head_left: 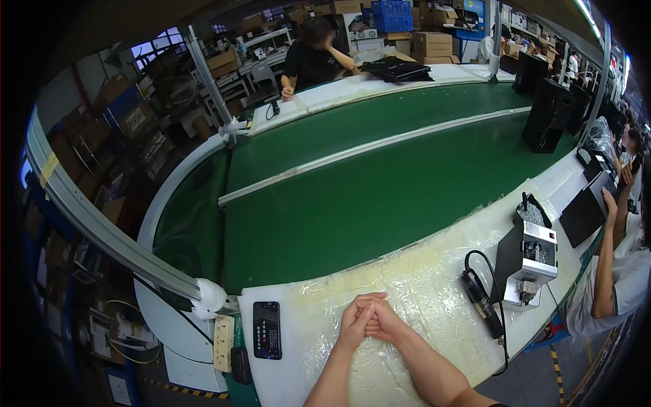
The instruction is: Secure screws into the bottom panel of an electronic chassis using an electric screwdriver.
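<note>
Both of my hands rest clasped together above the plastic-covered worktop [305, 319]. My left hand [353, 321] is closed, its fingers folded against the other hand. Pressed to it, my right hand [386, 320] is closed too, and no object shows in either one. To their left lies a smartphone [267, 330] with a lit dark screen. On the right, a black electric screwdriver [481, 303] with a looped cord lies beside a white-and-black screw feeder [536, 254]. A small black tray [532, 211] of screws in a bag stands behind the feeder.
A green conveyor belt [359, 203] runs beyond the worktop, with tall black housings [548, 117] at its right. A power strip [223, 343] sits at the left edge. Across the belt sits a person [315, 57]; another at right holds a black panel [583, 216].
</note>
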`<state>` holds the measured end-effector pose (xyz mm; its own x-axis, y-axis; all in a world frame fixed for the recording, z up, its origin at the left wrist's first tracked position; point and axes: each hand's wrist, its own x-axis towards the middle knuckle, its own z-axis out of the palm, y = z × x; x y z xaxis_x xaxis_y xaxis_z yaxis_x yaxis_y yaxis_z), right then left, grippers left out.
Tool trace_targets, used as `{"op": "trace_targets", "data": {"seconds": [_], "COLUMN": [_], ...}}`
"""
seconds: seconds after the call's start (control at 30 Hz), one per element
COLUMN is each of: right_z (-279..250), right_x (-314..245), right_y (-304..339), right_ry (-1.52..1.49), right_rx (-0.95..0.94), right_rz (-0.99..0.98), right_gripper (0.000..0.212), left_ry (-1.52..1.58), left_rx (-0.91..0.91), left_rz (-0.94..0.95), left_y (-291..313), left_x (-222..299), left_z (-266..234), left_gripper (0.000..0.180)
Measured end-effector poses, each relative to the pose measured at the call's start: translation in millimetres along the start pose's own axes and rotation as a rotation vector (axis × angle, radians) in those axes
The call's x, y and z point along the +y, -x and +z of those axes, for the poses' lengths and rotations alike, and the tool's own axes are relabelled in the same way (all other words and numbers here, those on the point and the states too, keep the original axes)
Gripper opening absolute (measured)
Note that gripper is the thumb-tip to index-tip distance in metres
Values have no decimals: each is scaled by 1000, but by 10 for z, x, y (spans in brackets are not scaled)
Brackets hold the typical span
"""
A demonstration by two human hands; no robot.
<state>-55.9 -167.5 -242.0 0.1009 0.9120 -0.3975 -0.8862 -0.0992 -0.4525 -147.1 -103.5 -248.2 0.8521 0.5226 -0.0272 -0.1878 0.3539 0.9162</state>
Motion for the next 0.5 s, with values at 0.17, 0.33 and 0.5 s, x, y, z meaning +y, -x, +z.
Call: {"op": "trace_targets", "data": {"seconds": [0.17, 0.33, 0.5], "right_z": [-84, -130, -106], "right_x": [56, 101, 118], "right_y": [-46, -85, -73], "right_ry": [-30, -27, -35], "right_rx": [-81, -77, -85], "right_rz": [11, 26, 6], "right_gripper": [36, 39, 42], "left_ry": [36, 42, 59], "left_rx": [-41, -89, -108], "left_rz": [65, 76, 66], "left_y": [-12, -9, -2], "left_x": [-1, 4, 20], "left_z": [-3, -44, -46], "left_gripper": [24, 31, 34]}}
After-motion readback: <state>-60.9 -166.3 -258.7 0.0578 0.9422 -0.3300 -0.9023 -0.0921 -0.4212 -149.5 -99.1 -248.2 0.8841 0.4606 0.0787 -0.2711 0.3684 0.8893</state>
